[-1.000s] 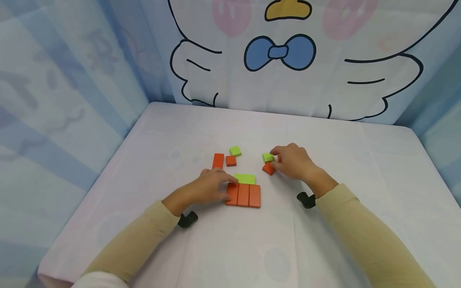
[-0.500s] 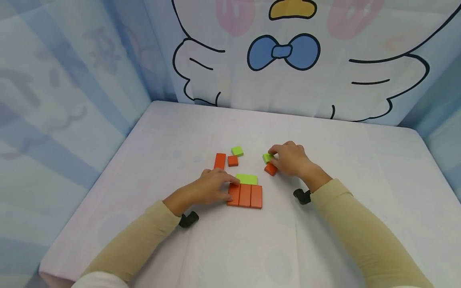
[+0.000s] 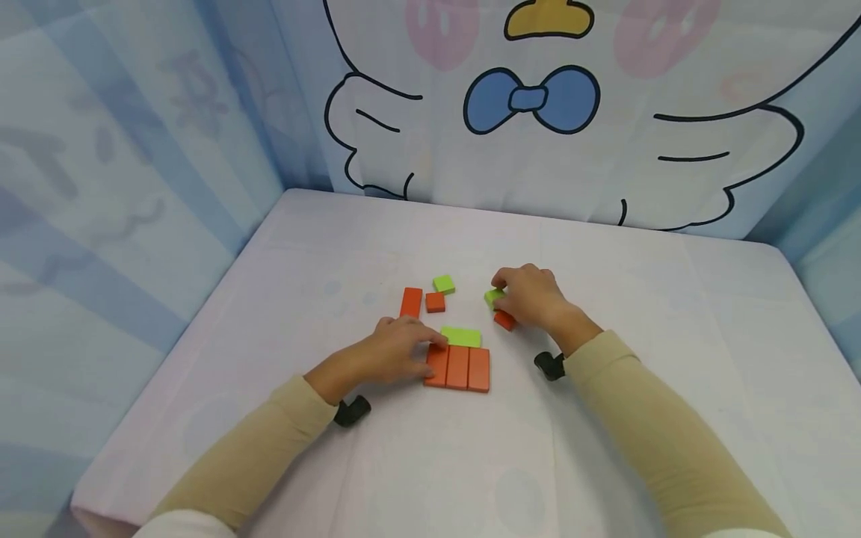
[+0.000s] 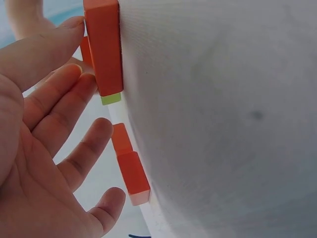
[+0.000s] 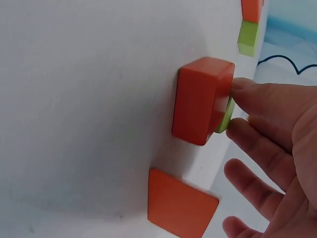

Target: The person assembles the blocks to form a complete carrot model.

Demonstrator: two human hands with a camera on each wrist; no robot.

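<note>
In the head view, three orange rectangular blocks (image 3: 457, 368) lie side by side in a row. A lime green rectangular block (image 3: 461, 337) lies along their far edge. My left hand (image 3: 386, 351) rests at the row's left end, thumb and fingertips touching the leftmost block (image 4: 104, 49). To the right, my right hand (image 3: 531, 297) pinches a small green block (image 3: 493, 297) between thumb and index finger. Beside that lies a small orange block (image 3: 504, 320), which hides most of the green block (image 5: 227, 116) in the right wrist view.
Beyond my left hand lie an orange rectangular block (image 3: 411, 302), a small orange block (image 3: 435, 302) and a small green block (image 3: 444, 284). A flat orange piece (image 5: 181, 206) shows low in the right wrist view. White cloth (image 3: 605, 284) covers the table; printed curtains stand behind and left.
My right hand has shifted left, and the small green block has moved slightly left with it, uncovering a little less of the orange block beside it. The left hand stays at the row.
</note>
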